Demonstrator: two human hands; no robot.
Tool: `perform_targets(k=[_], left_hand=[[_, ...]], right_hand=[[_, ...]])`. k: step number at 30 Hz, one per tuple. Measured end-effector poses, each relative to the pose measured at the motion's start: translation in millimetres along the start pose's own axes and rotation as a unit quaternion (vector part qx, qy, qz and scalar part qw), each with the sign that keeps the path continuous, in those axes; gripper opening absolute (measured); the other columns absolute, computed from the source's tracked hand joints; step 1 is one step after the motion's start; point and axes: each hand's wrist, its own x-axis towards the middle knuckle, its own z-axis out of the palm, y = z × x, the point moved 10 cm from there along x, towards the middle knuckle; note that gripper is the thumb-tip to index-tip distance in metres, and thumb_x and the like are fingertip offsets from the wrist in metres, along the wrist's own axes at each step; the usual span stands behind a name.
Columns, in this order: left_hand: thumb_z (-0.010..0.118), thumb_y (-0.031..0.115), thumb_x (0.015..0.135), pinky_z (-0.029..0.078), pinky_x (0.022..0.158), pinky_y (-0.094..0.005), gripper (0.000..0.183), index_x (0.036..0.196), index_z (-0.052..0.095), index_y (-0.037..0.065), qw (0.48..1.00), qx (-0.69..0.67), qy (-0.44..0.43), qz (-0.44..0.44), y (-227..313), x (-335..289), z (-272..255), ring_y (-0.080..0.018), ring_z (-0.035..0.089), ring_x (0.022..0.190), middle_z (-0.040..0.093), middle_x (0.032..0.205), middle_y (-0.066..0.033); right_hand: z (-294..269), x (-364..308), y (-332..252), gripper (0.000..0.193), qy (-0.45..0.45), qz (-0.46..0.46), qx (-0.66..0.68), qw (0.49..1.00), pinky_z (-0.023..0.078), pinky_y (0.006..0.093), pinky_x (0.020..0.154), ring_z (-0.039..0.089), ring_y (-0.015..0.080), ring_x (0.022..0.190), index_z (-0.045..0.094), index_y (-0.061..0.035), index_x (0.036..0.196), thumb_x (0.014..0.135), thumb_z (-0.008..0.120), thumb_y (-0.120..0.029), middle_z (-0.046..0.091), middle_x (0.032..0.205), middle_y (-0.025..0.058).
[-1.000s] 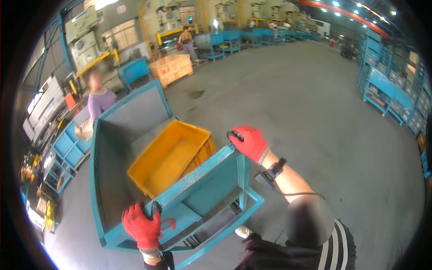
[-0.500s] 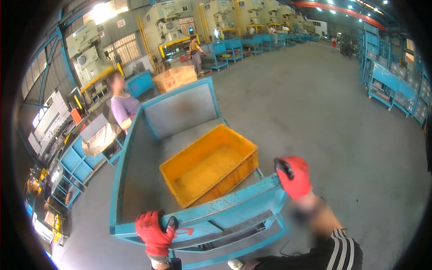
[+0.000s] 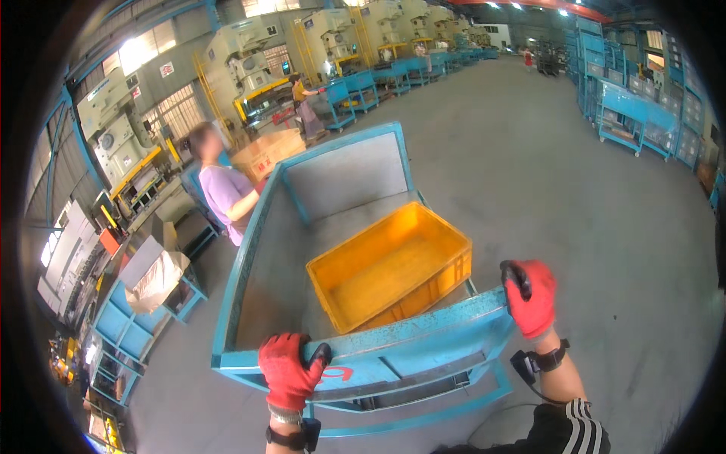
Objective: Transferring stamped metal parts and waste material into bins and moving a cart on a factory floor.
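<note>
My left hand (image 3: 290, 369), in a red work glove with dark patches, is closed over the near rim of a blue metal cart (image 3: 408, 333) at its left end. At the right end of that rim, my right hand (image 3: 532, 297) wears a matching glove and wraps around the corner. Both thumbs lie along the top of the edge. Inside the cart sits a yellow plastic crate (image 3: 427, 293), turned at an angle, with nothing visible in it. The cart has raised grey-lined panels at its left and far sides.
A person in a purple top (image 3: 223, 189) stands just beyond the cart's left side, near a cardboard box (image 3: 268, 151). Large presses (image 3: 242, 68) line the left wall, with another worker before them. Blue racks and a trolley (image 3: 635, 113) stand far right; grey floor (image 3: 514, 166) stretches ahead.
The cart, crate and both hands have shifted rightward in the picture, while the machines and racks have slid left. Both hands keep their hold on the rim. The person in purple shows more fully.
</note>
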Motion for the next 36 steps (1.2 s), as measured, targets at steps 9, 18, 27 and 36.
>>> perform_targets(k=[9,18,27,36], left_hand=[[0.065,0.041,0.075,0.044,0.075,-0.0427,0.035,0.083,0.064,0.007,0.996,-0.061,0.012,0.059,-104.3,68.8,58.4,-0.0350,0.059,0.079,0.062,0.078,-0.0129],[0.065,0.046,0.075,0.042,0.071,-0.0430,0.040,0.080,0.063,0.006,0.985,-0.127,0.021,0.113,-179.4,179.6,135.2,-0.0332,0.058,0.072,0.060,0.072,-0.0115],[0.065,0.045,0.076,0.041,0.072,-0.0425,0.039,0.076,0.062,0.006,0.981,-0.137,0.021,0.136,-227.1,281.3,225.7,-0.0326,0.058,0.072,0.060,0.073,-0.0113],[0.065,0.040,0.077,0.044,0.069,-0.0420,0.033,0.076,0.063,0.008,0.970,-0.153,0.044,0.182,-225.1,399.0,311.5,-0.0329,0.059,0.074,0.062,0.075,-0.0105]], right_hand=[[90.4,2.8,-15.3,0.016,0.051,0.053,-0.091,0.993,0.049,0.0402,0.073,0.062,0.0338,0.080,0.066,-0.0044,0.090,0.078,0.066,-0.014,0.066,0.085,0.0135],[177.2,42.6,17.9,0.017,0.075,0.143,-0.132,0.978,0.049,0.0360,0.067,0.063,0.0290,0.073,0.066,-0.0048,0.091,0.082,0.063,-0.019,0.065,0.079,0.0123],[253.3,81.2,57.4,0.019,0.117,0.146,-0.178,0.966,0.050,0.0355,0.066,0.064,0.0286,0.072,0.065,-0.0051,0.094,0.084,0.062,-0.022,0.066,0.077,0.0121],[308.2,147.9,111.5,0.017,0.158,0.134,-0.196,0.959,0.049,0.0382,0.070,0.063,0.0304,0.077,0.066,-0.0068,0.091,0.081,0.066,-0.021,0.065,0.082,0.0130]])
